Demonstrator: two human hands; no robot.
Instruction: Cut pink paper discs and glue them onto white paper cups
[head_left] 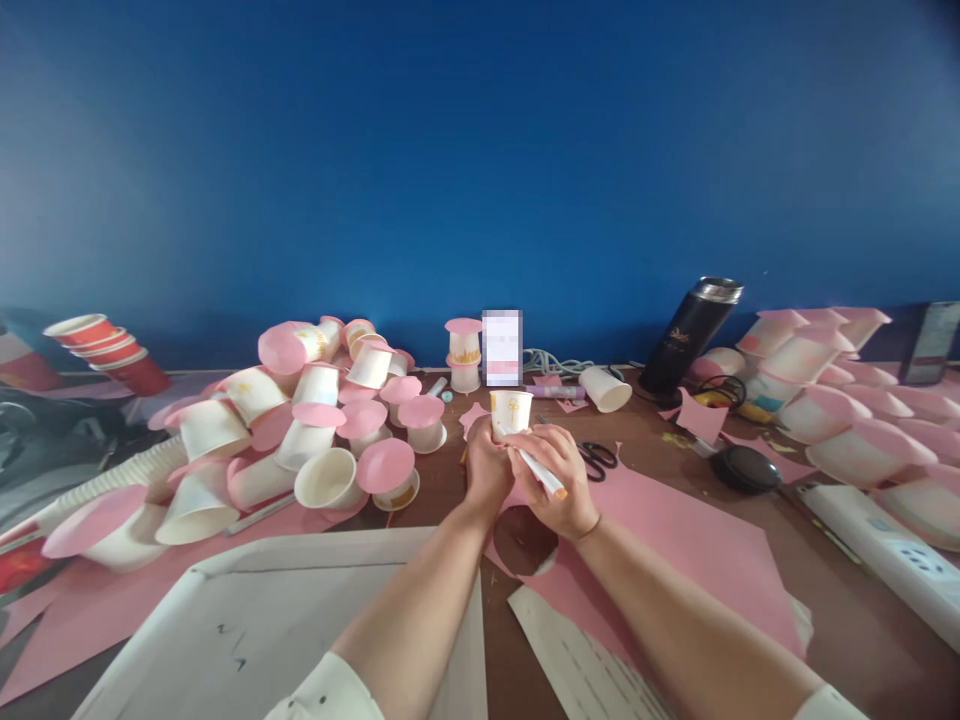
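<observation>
A white paper cup (510, 408) with a yellow-orange drawing on its side is gripped in my left hand (486, 468), fingers wrapped round its lower part. My right hand (561, 478) is closed round a white marker (541, 472) with an orange end, held close against the cup. The marker's tip is hidden by my fingers. Beneath both hands lies a pink paper sheet (675, 540) with a round hole cut in it. Black-handled scissors (600, 460) rest just right of my right hand.
Many paper cups with pink paper discs (385, 466) crowd the left; more are piled at right (832, 415). A black thermos (686, 335) leans near the blue wall. A phone (502, 348) stands behind the cup. A power strip (892, 545) and white board (300, 620) flank the front.
</observation>
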